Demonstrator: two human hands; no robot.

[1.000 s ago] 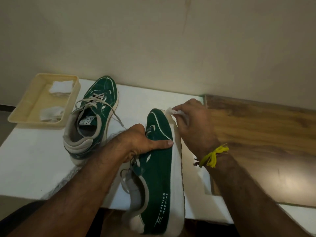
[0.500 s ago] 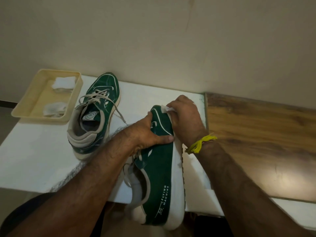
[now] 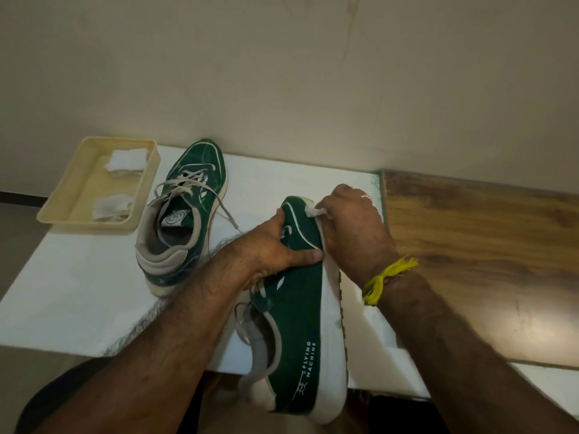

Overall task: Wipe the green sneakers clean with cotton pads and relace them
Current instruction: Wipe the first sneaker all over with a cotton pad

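A green sneaker [image 3: 300, 324] with a white sole lies tipped on its side, toe pointing away, heel hanging over the table's near edge. My left hand [image 3: 272, 249] grips its upper, thumb across the green suede. My right hand [image 3: 354, 230] pinches a white cotton pad [image 3: 315, 211] against the sole rim near the toe. The second green sneaker [image 3: 185, 214] stands upright to the left with its beige laces loose.
A cream tray [image 3: 78, 189] at the far left of the white table [image 3: 62, 292] holds cotton pads [image 3: 127, 159]. A wooden surface [image 3: 485, 261] adjoins the table on the right. A plain wall runs close behind.
My right hand with the pad slid along the sole rim at the toe. The left hand keeps its grip on the shoe. The camera view shifted slightly.
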